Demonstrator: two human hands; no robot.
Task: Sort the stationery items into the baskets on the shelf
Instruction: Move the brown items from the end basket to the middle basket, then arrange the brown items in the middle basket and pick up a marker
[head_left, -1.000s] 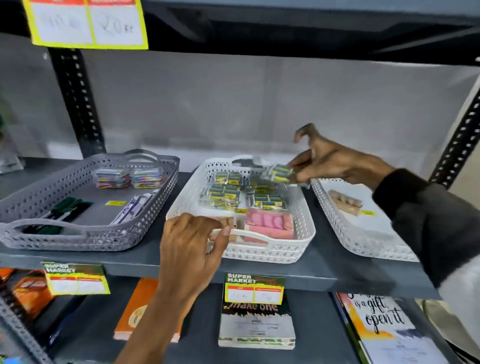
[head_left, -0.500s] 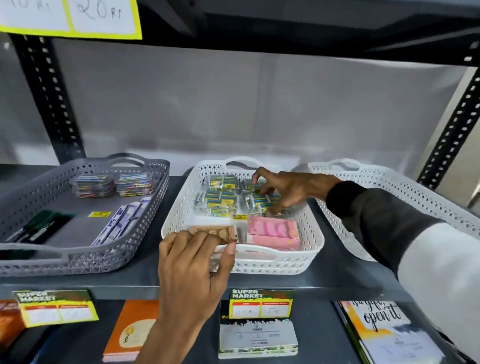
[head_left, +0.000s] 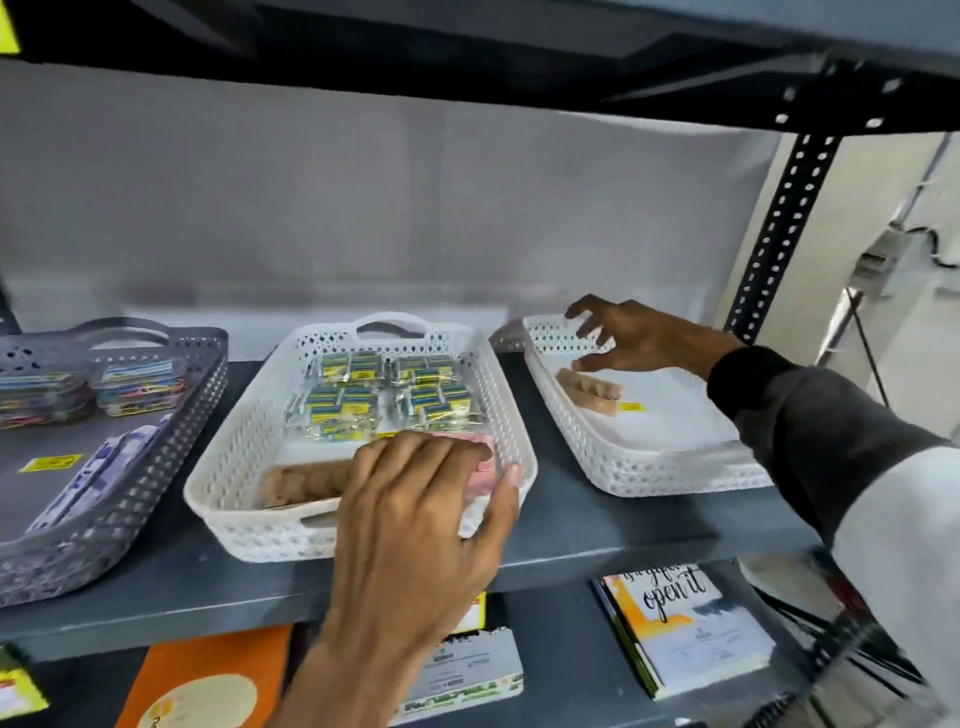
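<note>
In the head view, the left hand (head_left: 415, 519) curled over the pink pack (head_left: 480, 454) in the middle basket (head_left: 249, 457), grip seemingly closing. The right hand (head_left: 631, 338) hovered spread above the tan pack (head_left: 589, 389) in the right basket (head_left: 649, 467). A hasty pull could drag the light basket forward.

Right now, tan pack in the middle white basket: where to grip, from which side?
Pinch the tan pack across its narrow width near the free left end, coming from above. It lies flat and long by the front wall of the middle basket; the left hand covers its right end, and the wall blocks a frontal approach.
</note>
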